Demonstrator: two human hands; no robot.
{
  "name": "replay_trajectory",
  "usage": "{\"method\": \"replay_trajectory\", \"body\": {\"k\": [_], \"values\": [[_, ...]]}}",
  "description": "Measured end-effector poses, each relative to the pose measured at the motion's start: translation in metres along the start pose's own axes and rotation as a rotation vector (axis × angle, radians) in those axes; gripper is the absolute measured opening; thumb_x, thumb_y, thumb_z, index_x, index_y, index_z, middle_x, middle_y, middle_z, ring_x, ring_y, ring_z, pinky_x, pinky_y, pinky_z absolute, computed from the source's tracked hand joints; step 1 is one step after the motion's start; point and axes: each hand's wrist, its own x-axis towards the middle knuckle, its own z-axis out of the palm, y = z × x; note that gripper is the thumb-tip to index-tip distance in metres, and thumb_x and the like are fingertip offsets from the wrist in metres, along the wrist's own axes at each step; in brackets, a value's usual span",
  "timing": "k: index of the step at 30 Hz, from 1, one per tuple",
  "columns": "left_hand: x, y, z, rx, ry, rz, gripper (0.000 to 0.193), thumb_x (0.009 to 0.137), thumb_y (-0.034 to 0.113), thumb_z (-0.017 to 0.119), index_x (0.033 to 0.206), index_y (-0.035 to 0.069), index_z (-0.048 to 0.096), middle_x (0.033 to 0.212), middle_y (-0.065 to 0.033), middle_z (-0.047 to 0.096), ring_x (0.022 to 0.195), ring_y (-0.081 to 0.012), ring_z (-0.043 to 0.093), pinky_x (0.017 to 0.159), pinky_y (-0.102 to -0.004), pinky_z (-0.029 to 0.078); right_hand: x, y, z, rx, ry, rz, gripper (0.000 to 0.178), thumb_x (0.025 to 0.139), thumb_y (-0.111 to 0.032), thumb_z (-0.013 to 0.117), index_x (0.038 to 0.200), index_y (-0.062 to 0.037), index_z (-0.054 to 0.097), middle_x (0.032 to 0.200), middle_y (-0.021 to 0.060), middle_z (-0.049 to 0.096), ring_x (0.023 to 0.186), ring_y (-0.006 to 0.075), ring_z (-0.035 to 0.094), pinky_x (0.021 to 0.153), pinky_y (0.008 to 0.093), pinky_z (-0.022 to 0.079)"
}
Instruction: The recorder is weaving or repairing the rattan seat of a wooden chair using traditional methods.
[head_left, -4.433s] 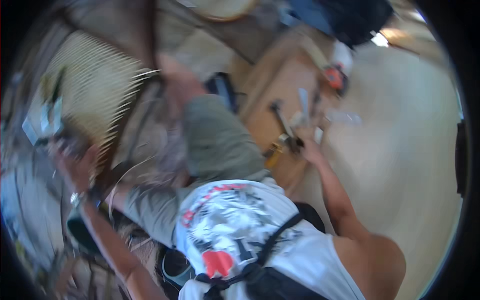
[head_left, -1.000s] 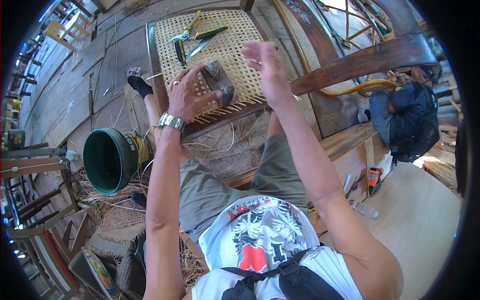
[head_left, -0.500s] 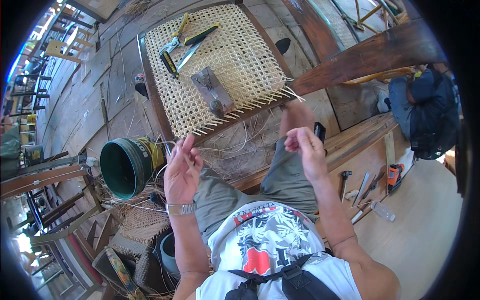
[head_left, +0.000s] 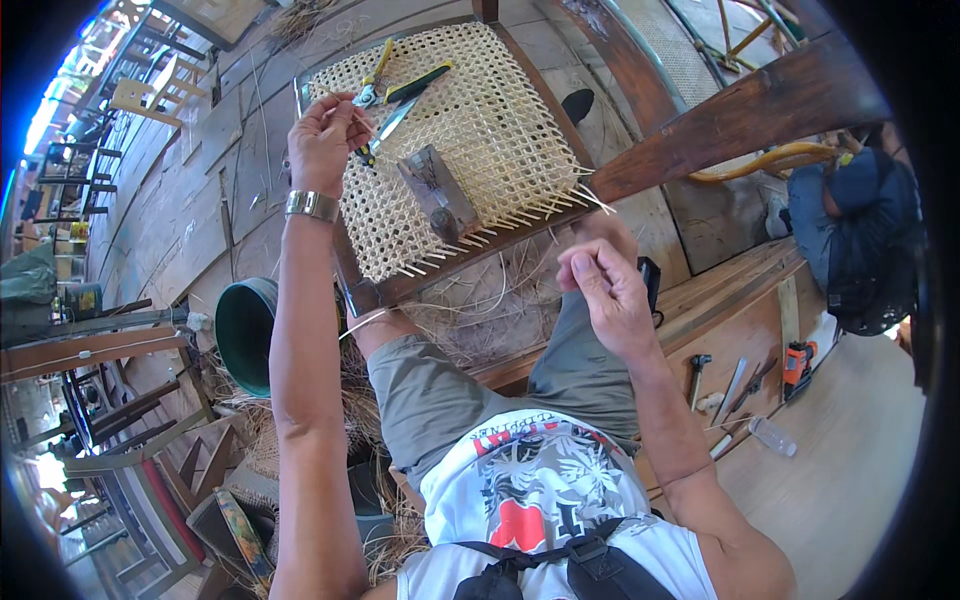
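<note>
While the green bucket (head_left: 235,330) stands at the person's left, its mouth is partly behind the left forearm (head_left: 305,350), and what it contains I cannot tell. A clear bottle (head_left: 773,437) lies on its side at the right, near an orange-and-black tool (head_left: 798,368). On the woven cane seat (head_left: 500,130) in front rest a dark block (head_left: 438,185) and yellow-and-black hand tools (head_left: 420,82). The left hand (head_left: 325,130) — its fingers drawn together — hides part of these tools; the right hand (head_left: 608,295) is loosely curled near the seat's front right corner. Whether either hand pinches something, I cannot tell.
</note>
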Motion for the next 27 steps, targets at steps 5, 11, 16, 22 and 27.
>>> {"method": "replay_trajectory", "body": {"k": [5, 11, 16, 22, 27], "values": [[0.003, -0.024, 0.006, -0.082, -0.056, -0.078, 0.014, 0.099, 0.013, 0.059, 0.109, 0.003, 0.063, 0.09, -0.0085, 0.07, 0.075, -0.0172, 0.07, 0.066, -0.0288, 0.059, -0.017, 0.015, -0.01, -0.041, 0.026, 0.088, 0.019, 0.104, -0.017, 0.051, 0.099, -0.0013, 0.061, 0.084, 0.0009, 0.06, 0.077, 0.0075, 0.056, 0.073, 0.023, 0.048], [0.004, -0.027, 0.007, -0.146, -0.137, -0.084, 0.016, 0.1, 0.017, 0.058, 0.112, 0.006, 0.062, 0.093, -0.0079, 0.07, 0.08, -0.0184, 0.07, 0.071, -0.0308, 0.058, -0.004, 0.017, -0.002, -0.03, 0.007, 0.127, 0.018, 0.103, -0.016, 0.052, 0.102, -0.0009, 0.061, 0.085, 0.0007, 0.06, 0.078, 0.008, 0.056, 0.073, 0.0234, 0.048], [-0.012, 0.014, 0.008, -0.461, -0.267, -0.023, 0.016, 0.1, 0.02, 0.059, 0.111, 0.009, 0.063, 0.098, -0.006, 0.07, 0.095, -0.019, 0.067, 0.084, -0.0334, 0.053, 0.076, -0.019, 0.046, -0.085, 0.018, -0.128, 0.031, 0.101, -0.02, 0.057, 0.123, 0.0014, 0.056, 0.099, 0.0035, 0.064, 0.09, 0.0079, 0.057, 0.077, 0.0252, 0.049], [-0.028, 0.016, 0.016, -0.314, -0.431, 0.027, 0.014, 0.099, 0.018, 0.06, 0.109, 0.008, 0.063, 0.097, -0.0062, 0.07, 0.096, -0.0159, 0.066, 0.082, -0.0307, 0.053, 0.158, -0.048, 0.095, 0.017, -0.294, -0.122, 0.035, 0.099, -0.022, 0.06, 0.125, 0.0004, 0.057, 0.086, 0.0081, 0.068, 0.078, 0.0159, 0.064, 0.067, 0.032, 0.05], [-0.011, 0.04, -0.004, -0.401, -0.314, -0.165, 0.015, 0.096, 0.005, 0.057, 0.111, 0.002, 0.056, 0.105, -0.0118, 0.068, 0.096, -0.022, 0.067, 0.084, -0.0351, 0.056, 0.14, -0.029, 0.091, -0.55, -0.113, -0.385, 0.014, 0.096, -0.017, 0.059, 0.1, -0.004, 0.061, 0.074, 0.0196, 0.064, 0.066, 0.0342, 0.065, 0.059, 0.0416, 0.049]]}}
